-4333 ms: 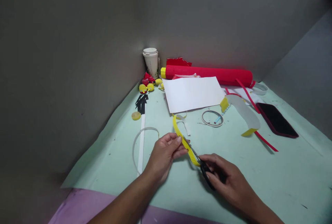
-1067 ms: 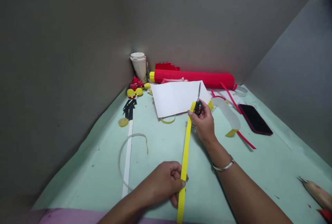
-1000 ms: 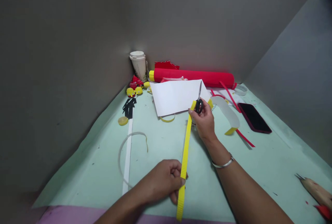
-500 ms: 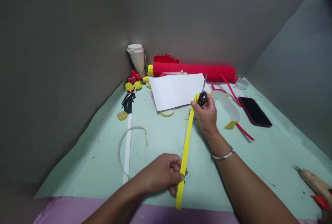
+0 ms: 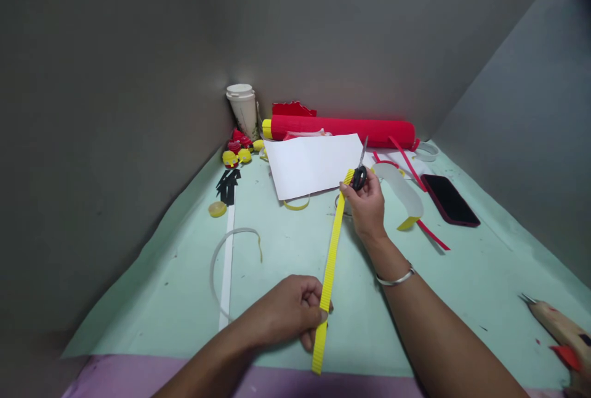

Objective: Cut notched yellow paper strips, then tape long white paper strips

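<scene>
A long yellow corrugated strip (image 5: 333, 256) stretches between my two hands, slanting up and to the right. Near its lower end my left hand (image 5: 300, 312) pinches it with the thumb on top. My right hand (image 5: 368, 201) grips the upper end between thumb and fingers. Scissors with black handles (image 5: 359, 178) are tucked in that same hand, their blades pointing up and away. Behind the hands lies a white sheet of paper (image 5: 311, 167).
Red corrugated roll (image 5: 341, 130) and white cup (image 5: 242, 112) stand at the back. On the right are a phone (image 5: 450, 200), red strips and a wooden-handled tool (image 5: 554, 321). Leftward lie black strips (image 5: 228, 189), a tape roll (image 5: 217, 208), a white strip (image 5: 226, 262) and a curled strip (image 5: 216, 256).
The view has shifted slightly, so the table objects sit a little lower at the back and further left on the right side. Both hands keep their hold with hardly any movement.
</scene>
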Demonstrator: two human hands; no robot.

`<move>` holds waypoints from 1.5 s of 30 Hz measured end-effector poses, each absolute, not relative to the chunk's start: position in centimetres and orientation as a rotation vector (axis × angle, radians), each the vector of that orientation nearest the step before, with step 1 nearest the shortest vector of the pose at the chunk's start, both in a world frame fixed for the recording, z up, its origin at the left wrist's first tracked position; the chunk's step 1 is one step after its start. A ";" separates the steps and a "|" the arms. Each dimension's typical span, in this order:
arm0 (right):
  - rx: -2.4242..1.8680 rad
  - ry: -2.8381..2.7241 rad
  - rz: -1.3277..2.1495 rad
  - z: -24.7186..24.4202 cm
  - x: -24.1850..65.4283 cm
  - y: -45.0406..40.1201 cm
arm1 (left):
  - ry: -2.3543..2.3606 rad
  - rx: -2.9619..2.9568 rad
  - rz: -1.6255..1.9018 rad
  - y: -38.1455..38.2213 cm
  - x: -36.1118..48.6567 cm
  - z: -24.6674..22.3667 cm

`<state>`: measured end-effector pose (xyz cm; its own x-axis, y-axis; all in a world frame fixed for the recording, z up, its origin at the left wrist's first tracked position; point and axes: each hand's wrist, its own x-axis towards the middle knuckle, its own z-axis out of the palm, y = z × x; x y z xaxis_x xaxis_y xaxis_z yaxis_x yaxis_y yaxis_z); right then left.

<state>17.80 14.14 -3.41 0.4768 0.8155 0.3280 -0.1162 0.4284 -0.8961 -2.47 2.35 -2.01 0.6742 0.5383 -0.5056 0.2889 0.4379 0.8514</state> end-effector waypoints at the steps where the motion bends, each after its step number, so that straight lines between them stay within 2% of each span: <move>1: -0.950 -0.884 0.692 -3.4 17.8 14.1 | 0.862 1.153 0.178 2.4 -2.5 -2.1; 25: -0.979 -0.918 0.742 -3.2 17.0 13.7 | 0.933 1.157 0.146 1.4 -2.1 -1.5; 29: -1.011 -0.941 0.780 -3.5 16.8 13.6 | 1.120 1.414 0.179 1.6 -3.2 0.2; 33: -1.056 -0.972 0.813 -4.0 16.5 13.5 | 1.437 1.863 0.543 4.1 -6.5 2.3; 36: -1.069 -1.006 0.839 -4.1 16.3 13.5 | 1.710 2.105 0.712 6.5 -9.3 2.2; 41: -1.068 -1.047 0.866 -4.0 15.9 13.2 | 1.897 2.295 0.559 8.6 -10.9 0.0; 45: -1.062 -1.064 0.891 -3.9 15.6 12.9 | 2.007 2.302 0.472 8.5 -10.6 0.0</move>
